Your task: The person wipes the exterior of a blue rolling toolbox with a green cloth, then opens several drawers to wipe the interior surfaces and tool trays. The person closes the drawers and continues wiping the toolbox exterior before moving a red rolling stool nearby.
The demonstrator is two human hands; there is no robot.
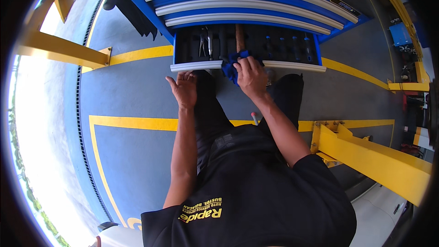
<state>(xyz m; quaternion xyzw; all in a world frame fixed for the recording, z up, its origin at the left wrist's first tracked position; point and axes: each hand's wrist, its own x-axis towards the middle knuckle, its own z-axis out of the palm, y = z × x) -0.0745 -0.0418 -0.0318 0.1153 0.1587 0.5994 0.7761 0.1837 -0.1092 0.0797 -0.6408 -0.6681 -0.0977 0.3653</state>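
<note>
Your right hand (pixel 251 77) clamps blue cloth (pixel 230 70) at mid front edge of drawer (pixel 295 67), bunched presumably for firm hold. Your left hand (pixel 185 90): thumb apart, near front-left corner; contact unclear. Pliers (pixel 202 45) toward left edge, seemingly slotted against shifting.

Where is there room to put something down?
Bare floor shows between the yellow lines, both left of the left hand and right of the right leg. The drawer is crowded: tools lie across it, and the right hand holds a cloth over the middle of its front edge.
</note>
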